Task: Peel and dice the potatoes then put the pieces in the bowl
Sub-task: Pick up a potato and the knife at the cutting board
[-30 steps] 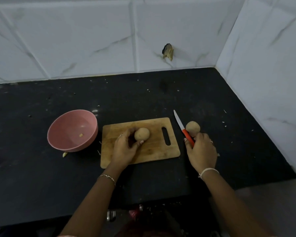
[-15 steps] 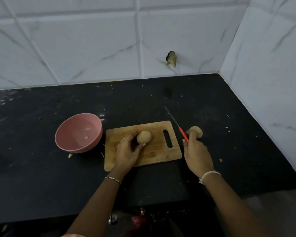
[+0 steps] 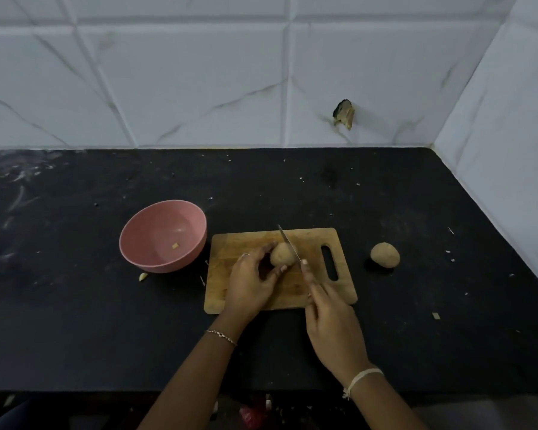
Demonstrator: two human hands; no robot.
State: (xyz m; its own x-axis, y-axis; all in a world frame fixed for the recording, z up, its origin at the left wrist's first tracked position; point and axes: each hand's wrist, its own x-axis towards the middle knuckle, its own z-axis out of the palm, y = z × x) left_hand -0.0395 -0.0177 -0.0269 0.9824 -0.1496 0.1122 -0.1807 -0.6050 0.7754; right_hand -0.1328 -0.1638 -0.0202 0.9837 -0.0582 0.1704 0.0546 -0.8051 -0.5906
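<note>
Black countertop (image 3: pixel 385 336) bearing a wooden cutting board (image 3: pixel 317 243): left hand (image 3: pixel 252 280) curls round the potato (image 3: pixel 281 255) at mid-board, right hand (image 3: pixel 333 324) grips the knife (image 3: pixel 288 243), its blade crossing that potato's right side; pink bowl (image 3: pixel 165 264) stands left of the board.

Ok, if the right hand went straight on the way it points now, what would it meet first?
Most likely the potato on the cutting board: the knife in the right hand lies across it, though whether the blade touches is unclear. The left hand grips that potato just beside the line.
</note>
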